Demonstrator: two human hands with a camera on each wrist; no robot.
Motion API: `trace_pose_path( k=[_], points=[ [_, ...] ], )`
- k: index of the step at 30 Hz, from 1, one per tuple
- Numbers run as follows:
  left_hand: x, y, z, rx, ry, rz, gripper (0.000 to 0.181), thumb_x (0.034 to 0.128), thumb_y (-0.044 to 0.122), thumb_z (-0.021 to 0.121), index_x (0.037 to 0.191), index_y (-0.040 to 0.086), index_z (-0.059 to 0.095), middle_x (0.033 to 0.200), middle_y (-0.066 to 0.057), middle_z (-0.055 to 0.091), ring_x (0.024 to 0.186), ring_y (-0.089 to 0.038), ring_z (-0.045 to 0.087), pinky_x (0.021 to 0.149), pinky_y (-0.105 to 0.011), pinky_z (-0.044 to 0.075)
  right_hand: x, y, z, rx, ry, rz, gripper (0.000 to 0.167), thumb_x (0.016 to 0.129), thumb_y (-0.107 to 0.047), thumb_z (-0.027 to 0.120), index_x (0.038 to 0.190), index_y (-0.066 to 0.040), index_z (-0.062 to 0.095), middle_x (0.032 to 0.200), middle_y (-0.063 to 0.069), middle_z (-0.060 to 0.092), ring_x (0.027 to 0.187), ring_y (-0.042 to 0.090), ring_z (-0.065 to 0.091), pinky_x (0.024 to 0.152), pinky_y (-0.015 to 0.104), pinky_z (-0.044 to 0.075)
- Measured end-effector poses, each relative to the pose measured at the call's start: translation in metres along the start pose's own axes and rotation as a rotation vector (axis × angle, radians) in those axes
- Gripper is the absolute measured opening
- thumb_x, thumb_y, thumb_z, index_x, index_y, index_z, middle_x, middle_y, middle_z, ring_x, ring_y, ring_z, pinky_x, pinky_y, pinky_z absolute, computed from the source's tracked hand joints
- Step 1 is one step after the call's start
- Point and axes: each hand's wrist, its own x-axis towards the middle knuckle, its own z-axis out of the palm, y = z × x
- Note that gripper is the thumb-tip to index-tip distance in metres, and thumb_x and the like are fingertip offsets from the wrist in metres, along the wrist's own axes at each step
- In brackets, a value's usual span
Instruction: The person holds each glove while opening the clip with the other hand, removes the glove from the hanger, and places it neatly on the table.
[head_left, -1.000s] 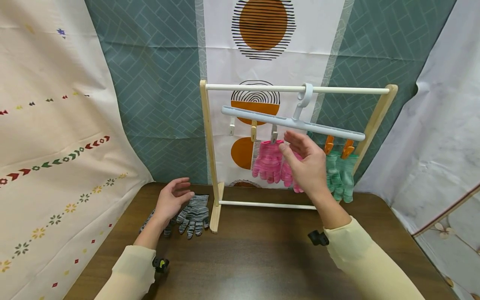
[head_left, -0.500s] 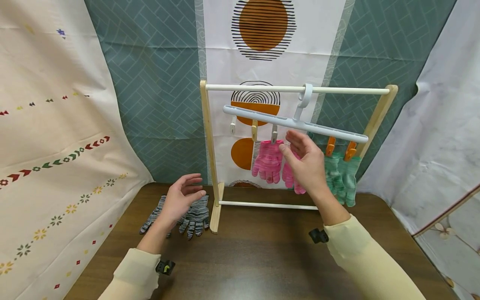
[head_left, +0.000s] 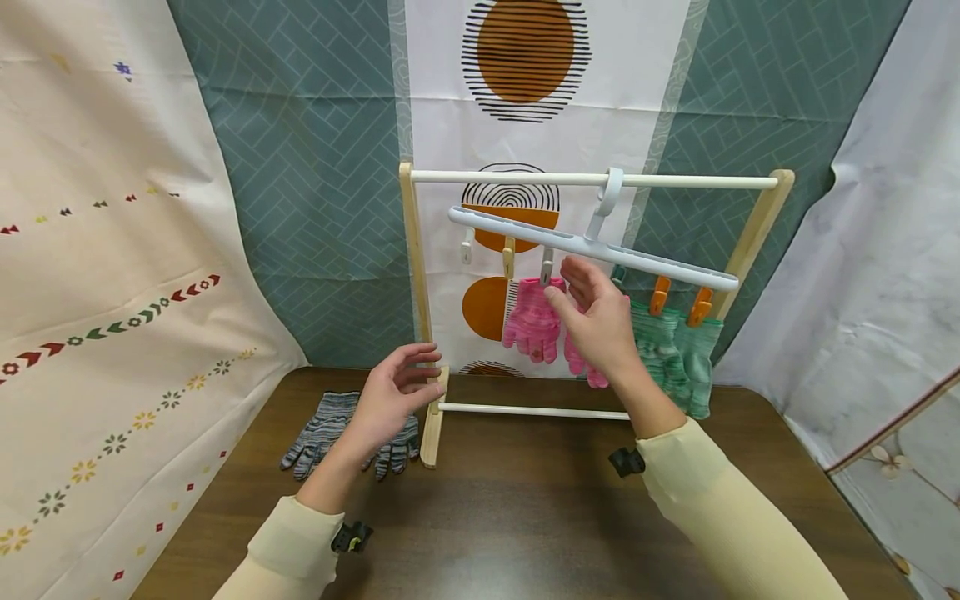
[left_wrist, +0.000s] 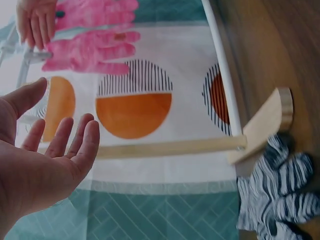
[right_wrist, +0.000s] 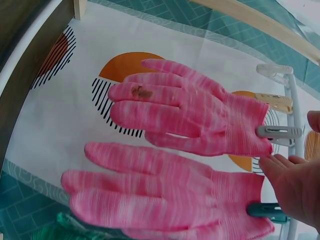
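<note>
Your left hand [head_left: 392,398] hovers near the garment rack [head_left: 416,258], fingers loosely curved, slightly parted, gray-striped gloves [head_left: 324,423] on the table [head_left: 517,500], your right hand [head_left: 600,321] beside pink knit gloves [head_left: 534,323] clipped to the tilted hanger [head_left: 525,232], fingers together, thumb apart.

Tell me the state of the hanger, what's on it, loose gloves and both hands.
Hanger, hooked on rack, tilted
Pink gloves, clipped, hanging
Green knit items, clipped, hanging
Gray gloves, lying on table
White clip, holding nothing
Yellow clip, holding nothing
Left hand, open, empty
Right hand, open, near pink gloves
</note>
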Motion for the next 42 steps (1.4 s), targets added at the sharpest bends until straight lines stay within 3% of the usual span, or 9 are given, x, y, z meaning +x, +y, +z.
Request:
trace_pose_path(
  k=[4,7,16,27,32,42],
  points=[
    [0.000,0.004,0.009,-0.023,-0.016,0.020,0.059,0.0932,-0.001,0.080,0.147,0.004,0.056,0.139,-0.015,0.064,0.127,-0.039,0.063,0.107,-0.053,0.050,0.003,0.001,0.003,-0.010,-0.016,0.029,0.063,0.103,-0.023,0.073,0.154,0.004,0.048,0.155,0.022,0.053,0.144,0.027,0.052,0.116,0.041,0.041],
    [0.000,0.006,0.016,-0.030,-0.032,0.039,0.059,0.0933,-0.002,0.080,0.147,0.004,0.056,0.139,-0.016,0.064,0.128,-0.042,0.061,0.107,-0.057,0.049,0.006,0.002,0.005,-0.034,-0.022,0.047,0.063,0.104,-0.026,0.073,0.154,0.002,0.048,0.154,0.019,0.055,0.144,0.027,0.053,0.117,0.041,0.041],
    [0.002,0.015,0.031,-0.036,-0.065,0.033,0.057,0.0945,0.001,0.080,0.146,0.007,0.057,0.139,-0.013,0.065,0.128,-0.037,0.062,0.109,-0.057,0.047,0.016,0.005,0.011,-0.011,-0.023,0.059,0.058,0.105,-0.027,0.071,0.152,0.001,0.051,0.142,0.017,0.065,0.132,0.027,0.062,0.115,0.044,0.045],
    [0.010,0.023,0.040,-0.047,-0.070,0.022,0.058,0.0951,0.003,0.080,0.147,0.009,0.056,0.140,-0.009,0.065,0.128,-0.034,0.064,0.108,-0.049,0.051,0.016,0.005,0.010,0.030,-0.010,0.053,0.051,0.104,-0.025,0.071,0.146,0.002,0.057,0.136,0.015,0.069,0.126,0.026,0.064,0.109,0.043,0.050],
    [0.013,0.025,0.042,-0.055,-0.076,0.045,0.060,0.0963,0.004,0.079,0.150,0.006,0.054,0.141,-0.013,0.064,0.125,-0.035,0.064,0.108,-0.053,0.049,0.013,0.005,0.008,0.027,-0.010,0.058,0.048,0.105,-0.026,0.072,0.143,-0.001,0.060,0.133,0.014,0.070,0.122,0.025,0.066,0.106,0.043,0.052],
    [0.029,0.028,0.053,-0.079,-0.077,0.082,0.059,0.0962,0.000,0.077,0.150,0.004,0.053,0.141,-0.018,0.063,0.124,-0.041,0.064,0.104,-0.049,0.053,0.008,0.000,0.007,0.028,0.001,0.054,0.045,0.104,-0.027,0.072,0.139,-0.001,0.064,0.121,0.015,0.075,0.110,0.025,0.070,0.095,0.029,0.054]
  ],
)
